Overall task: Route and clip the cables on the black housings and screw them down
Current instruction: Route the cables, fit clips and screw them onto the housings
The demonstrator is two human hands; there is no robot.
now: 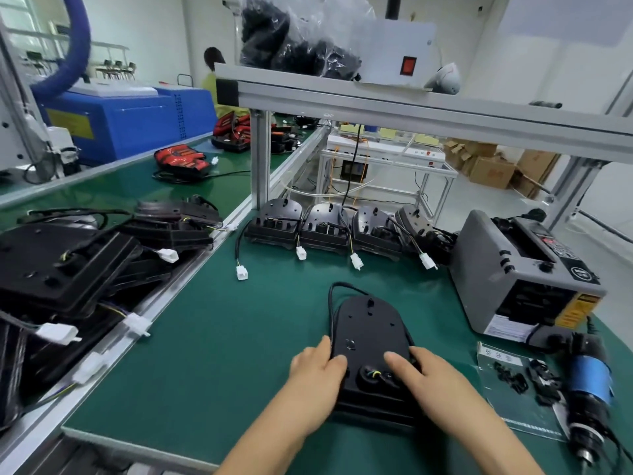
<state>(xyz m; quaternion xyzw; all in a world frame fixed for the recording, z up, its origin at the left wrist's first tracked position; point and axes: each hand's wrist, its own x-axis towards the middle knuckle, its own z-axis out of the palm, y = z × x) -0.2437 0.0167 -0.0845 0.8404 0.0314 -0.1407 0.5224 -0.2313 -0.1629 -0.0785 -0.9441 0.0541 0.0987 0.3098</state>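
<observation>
Two grips closed on the smooth, rounded black plastic housing (pixel 368 323): left hand (pixel 317 368), right hand (pixel 416 375); thin cable (pixel 331 296) apparently loose

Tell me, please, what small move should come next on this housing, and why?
Probably the right hand should let go and fetch a clip from the pile on the right. It and the left hand hold the housing flat, its cable loops loose round the far edge, and the screwdriver lies untouched.
</observation>
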